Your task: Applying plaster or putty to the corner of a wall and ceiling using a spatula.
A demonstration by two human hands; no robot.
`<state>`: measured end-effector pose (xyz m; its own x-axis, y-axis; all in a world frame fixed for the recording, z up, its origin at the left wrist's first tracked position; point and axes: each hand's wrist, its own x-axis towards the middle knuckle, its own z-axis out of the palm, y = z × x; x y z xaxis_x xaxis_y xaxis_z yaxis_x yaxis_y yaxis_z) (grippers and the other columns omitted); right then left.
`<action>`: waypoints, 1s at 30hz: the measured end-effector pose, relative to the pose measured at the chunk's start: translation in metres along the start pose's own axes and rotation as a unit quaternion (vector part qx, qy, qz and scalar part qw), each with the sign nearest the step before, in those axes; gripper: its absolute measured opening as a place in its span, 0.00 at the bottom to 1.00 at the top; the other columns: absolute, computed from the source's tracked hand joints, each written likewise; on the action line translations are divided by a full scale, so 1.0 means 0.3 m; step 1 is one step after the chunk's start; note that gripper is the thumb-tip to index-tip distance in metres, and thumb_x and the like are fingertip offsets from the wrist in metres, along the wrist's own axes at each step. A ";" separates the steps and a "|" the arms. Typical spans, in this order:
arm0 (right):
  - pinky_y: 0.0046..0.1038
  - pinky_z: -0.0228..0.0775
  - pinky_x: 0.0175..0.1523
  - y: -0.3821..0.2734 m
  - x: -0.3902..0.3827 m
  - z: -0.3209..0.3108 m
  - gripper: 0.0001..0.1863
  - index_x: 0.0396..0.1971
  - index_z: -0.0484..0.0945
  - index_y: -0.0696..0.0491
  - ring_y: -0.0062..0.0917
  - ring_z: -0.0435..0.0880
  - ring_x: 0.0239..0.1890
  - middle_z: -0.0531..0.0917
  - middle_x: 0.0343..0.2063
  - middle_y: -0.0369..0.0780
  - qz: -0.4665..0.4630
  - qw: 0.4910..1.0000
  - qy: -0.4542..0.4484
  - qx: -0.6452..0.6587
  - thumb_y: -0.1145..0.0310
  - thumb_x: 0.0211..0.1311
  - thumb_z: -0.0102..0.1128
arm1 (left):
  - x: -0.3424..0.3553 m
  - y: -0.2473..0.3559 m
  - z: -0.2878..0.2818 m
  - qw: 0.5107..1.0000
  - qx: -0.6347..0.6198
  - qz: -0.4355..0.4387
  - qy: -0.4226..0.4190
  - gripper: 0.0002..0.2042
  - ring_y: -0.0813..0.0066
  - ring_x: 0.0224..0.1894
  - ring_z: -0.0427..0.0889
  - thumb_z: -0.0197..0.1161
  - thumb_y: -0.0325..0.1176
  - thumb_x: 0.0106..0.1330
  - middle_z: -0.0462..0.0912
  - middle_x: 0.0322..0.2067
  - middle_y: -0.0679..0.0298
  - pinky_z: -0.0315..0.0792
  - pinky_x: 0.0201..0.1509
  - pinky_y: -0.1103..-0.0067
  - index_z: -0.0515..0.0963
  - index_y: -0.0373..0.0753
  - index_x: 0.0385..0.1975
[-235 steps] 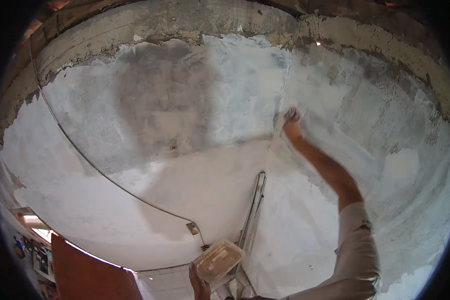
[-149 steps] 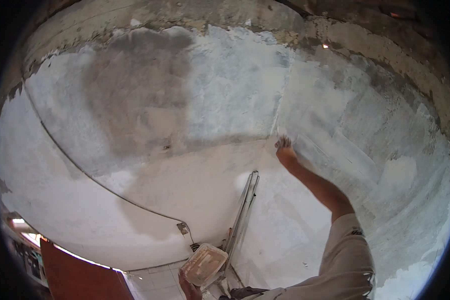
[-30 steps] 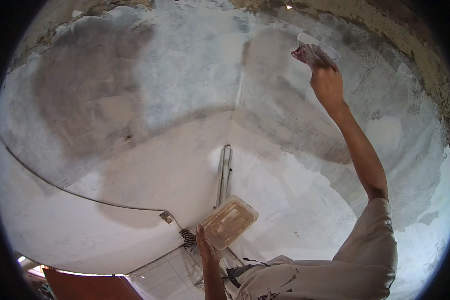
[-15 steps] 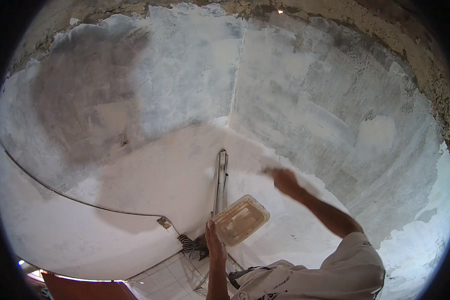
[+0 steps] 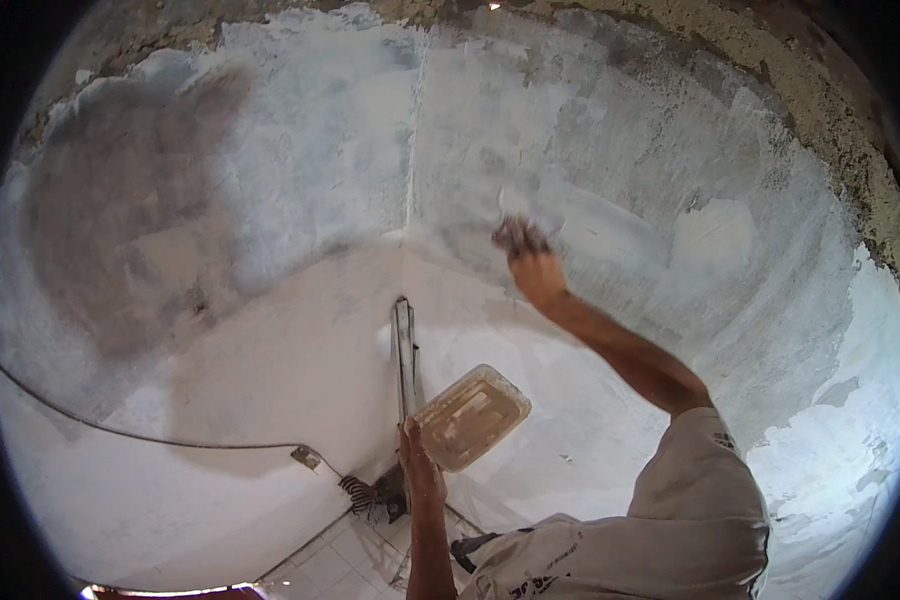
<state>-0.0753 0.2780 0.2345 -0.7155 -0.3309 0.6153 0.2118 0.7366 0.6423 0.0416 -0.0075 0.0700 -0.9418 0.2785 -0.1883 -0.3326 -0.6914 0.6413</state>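
Observation:
My right hand (image 5: 532,255) is raised at the grey, patchily plastered right wall (image 5: 620,150), closed round a scraper with a pale blade (image 5: 515,200); fingers and tool are somewhat blurred, and whether the blade touches the wall I cannot tell. Below it, my left hand (image 5: 420,465) grips a shallow, rectangular plastic tub (image 5: 472,416) with pale, chalky residue inside. The corner seam (image 5: 410,160) between the walls runs just left of my right hand.
Long metal bars (image 5: 402,340) lean upright in the corner near the tub. A cable (image 5: 170,440) runs along the left wall to a small box (image 5: 304,457) and a striped coil (image 5: 360,495). Floor tiles (image 5: 330,565) show below. Rough bare masonry (image 5: 810,120) borders the plaster above.
My right hand with the scraper has risen from low beside the bars half a second ago, after being higher up a second ago. The left hand still holds the tub. The view has shifted slightly.

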 end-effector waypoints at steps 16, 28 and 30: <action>0.24 0.72 0.46 -0.060 -0.195 -0.490 0.14 0.42 0.77 0.61 0.22 0.80 0.37 0.83 0.33 0.39 0.164 0.605 -0.151 0.764 0.87 0.59 0.46 | -0.100 0.132 0.049 0.976 0.167 0.091 0.108 0.17 0.81 0.41 0.69 0.43 0.44 0.75 0.74 0.35 0.67 0.65 0.50 0.82 0.72 0.34 0.43; 0.38 0.74 0.41 -0.094 -0.348 -0.529 0.12 0.42 0.77 0.60 0.43 0.82 0.37 0.83 0.34 0.48 0.052 0.670 -0.286 0.684 0.77 0.57 0.59 | -0.049 0.171 0.149 0.972 0.231 0.036 -0.012 0.16 0.84 0.38 0.70 0.46 0.44 0.75 0.74 0.33 0.70 0.66 0.46 0.83 0.74 0.37 0.40; 0.38 0.74 0.41 -0.098 -0.394 -0.509 0.12 0.42 0.77 0.60 0.43 0.83 0.37 0.83 0.34 0.48 0.049 0.683 -0.274 0.676 0.77 0.56 0.59 | -0.038 0.165 0.150 0.970 0.241 0.027 -0.014 0.16 0.84 0.37 0.70 0.46 0.44 0.74 0.75 0.33 0.71 0.66 0.46 0.83 0.74 0.37 0.40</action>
<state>0.1046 0.2053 0.2128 -0.9618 -0.2437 0.1244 -0.2667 0.7337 -0.6249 0.0382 -0.0149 0.1372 -0.9533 0.2730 -0.1294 -0.2155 -0.3143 0.9245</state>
